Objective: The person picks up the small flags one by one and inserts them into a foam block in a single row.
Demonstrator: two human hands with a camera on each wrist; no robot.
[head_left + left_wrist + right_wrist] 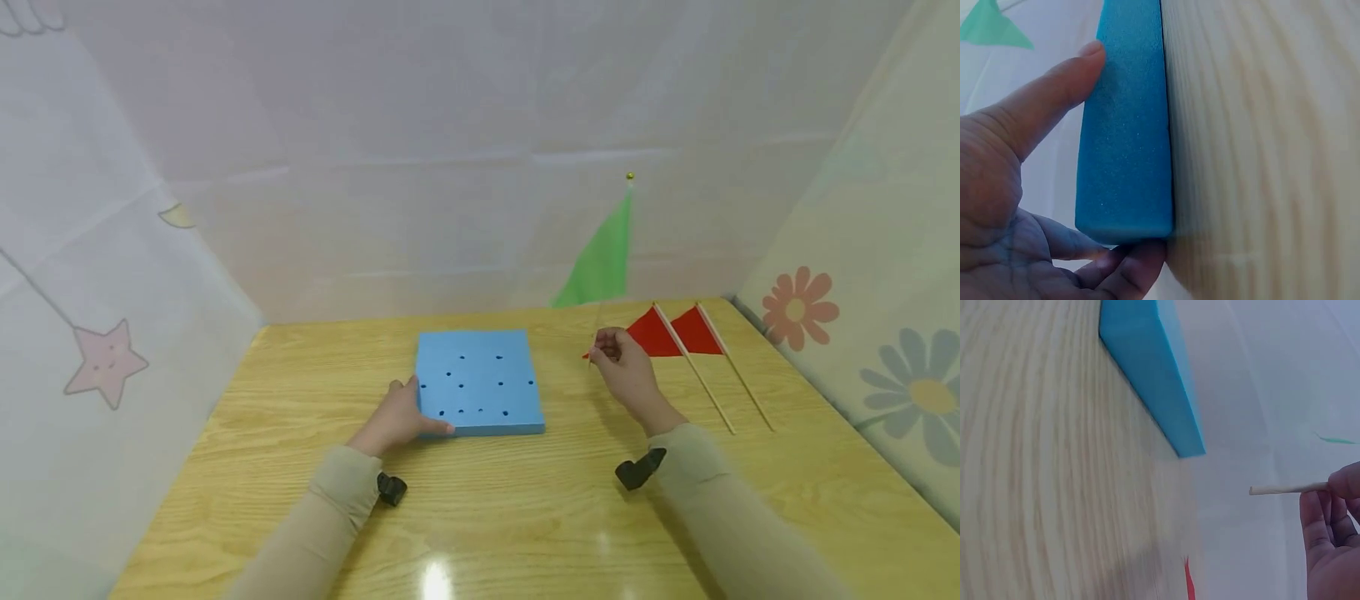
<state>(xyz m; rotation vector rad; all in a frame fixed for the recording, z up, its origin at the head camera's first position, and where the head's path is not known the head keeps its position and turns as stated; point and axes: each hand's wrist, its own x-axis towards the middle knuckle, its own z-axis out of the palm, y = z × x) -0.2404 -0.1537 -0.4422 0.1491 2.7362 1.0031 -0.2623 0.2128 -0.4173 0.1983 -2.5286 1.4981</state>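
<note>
A square blue foam block (480, 371) with several small dark holes in its top lies on the table. My left hand (397, 414) holds its near left corner, thumb along the front edge and fingers at the left side. To the right of the block, my right hand (630, 379) pinches the thin stick of a green triangular flag (606, 258), raised upright with a small gold ball at its top. In the right wrist view the lower end of the stick (1288, 488) sticks out past the fingertips, apart from the block.
Two red triangular flags (652, 335) on pale sticks lie side by side on the wooden table (480, 517), right of my right hand. Pale curtains (450, 167) with star and flower prints stand behind and at both sides.
</note>
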